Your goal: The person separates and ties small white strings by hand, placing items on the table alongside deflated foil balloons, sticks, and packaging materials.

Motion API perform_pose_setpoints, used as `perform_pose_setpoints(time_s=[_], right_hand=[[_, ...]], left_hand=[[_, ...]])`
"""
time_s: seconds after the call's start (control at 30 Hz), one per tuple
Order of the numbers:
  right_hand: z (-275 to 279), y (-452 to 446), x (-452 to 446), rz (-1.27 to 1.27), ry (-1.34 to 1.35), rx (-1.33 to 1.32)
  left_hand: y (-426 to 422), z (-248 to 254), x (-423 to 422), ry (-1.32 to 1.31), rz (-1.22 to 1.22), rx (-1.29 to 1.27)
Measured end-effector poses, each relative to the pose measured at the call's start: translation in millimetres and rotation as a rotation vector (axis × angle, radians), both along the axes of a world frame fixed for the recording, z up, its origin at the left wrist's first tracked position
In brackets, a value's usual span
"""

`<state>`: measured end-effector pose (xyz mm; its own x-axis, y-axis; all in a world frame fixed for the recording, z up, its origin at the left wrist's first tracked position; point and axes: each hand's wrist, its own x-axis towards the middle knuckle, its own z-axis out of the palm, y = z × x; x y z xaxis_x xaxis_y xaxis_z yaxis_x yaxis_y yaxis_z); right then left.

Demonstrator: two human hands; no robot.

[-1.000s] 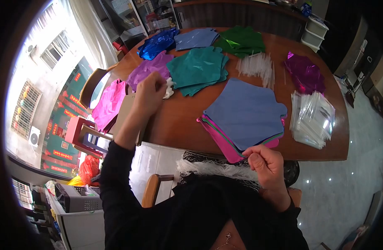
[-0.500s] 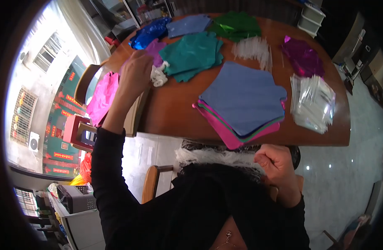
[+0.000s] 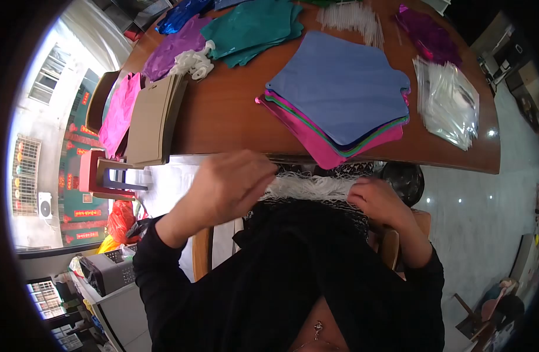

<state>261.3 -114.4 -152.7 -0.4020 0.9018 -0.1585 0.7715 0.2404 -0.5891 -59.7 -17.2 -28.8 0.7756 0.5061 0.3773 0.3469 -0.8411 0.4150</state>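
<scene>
A bundle of fine white strings (image 3: 313,186) lies across my lap, just below the table edge. My left hand (image 3: 228,182) is at its left end, fingers closed together; whatever is between them is hidden. At the right end, the curled fingertips of my right hand (image 3: 378,199) pinch at the strings. In front of both hands lies a stack of flat balloon-like foil shapes, a matte blue sheet (image 3: 343,85) on top, with pink, green and dark blue edges (image 3: 325,144) showing beneath.
The wooden table (image 3: 216,120) also bears brown cards (image 3: 149,120), pink foil (image 3: 120,114), purple foil (image 3: 175,50), white coiled ribbon (image 3: 193,63), teal foil (image 3: 255,29), thin clear sticks (image 3: 351,20), magenta foil (image 3: 428,35) and clear plastic packets (image 3: 448,100).
My left hand has come back from the table's far left to the strings on my lap. My right hand has shifted left onto their end. The view has tilted downward.
</scene>
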Motion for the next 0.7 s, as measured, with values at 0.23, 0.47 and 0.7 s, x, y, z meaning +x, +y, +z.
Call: perform_pose_setpoints(time_s=[0.23,0.47,0.7], right_hand=[[-91,16,7,-0.057,-0.165,0.169],[-161,5,29,0.047,-0.374,0.388],[-91,5,56,-0.550,0.659,-0.703]], left_hand=[[-12,-101,-13,0.250,0.022,-0.100],[3,-259,-47,0.289,0.214,0.193],[22,-255,-51,0.294,0.233,-0.586]])
